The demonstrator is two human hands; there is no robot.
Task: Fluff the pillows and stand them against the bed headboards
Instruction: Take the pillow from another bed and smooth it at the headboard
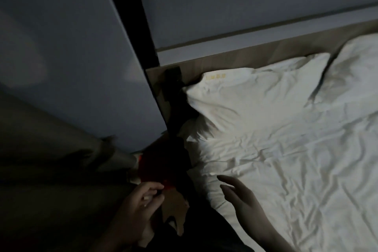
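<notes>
In the dim room, a white pillow (pixel 253 96) leans low against the brown wooden headboard (pixel 235 57) at the bed's left end. A second white pillow (pixel 351 71) lies to its right, also touching the headboard. My right hand (pixel 239 196) hovers over the left edge of the wrinkled white sheet (pixel 286 170), fingers apart and pointing up-left, holding nothing. My left hand (pixel 141 200) is off the bed by the floor gap, fingers curled loosely, touching nothing I can make out.
A pale wall panel (pixel 71 57) with a dark vertical strip (pixel 131 6) stands left of the bed. A grey curtain or drape (pixel 51 149) hangs lower left. A dark red object (pixel 161 165) and brown paper-like scraps (pixel 173 206) lie in the gap beside the mattress.
</notes>
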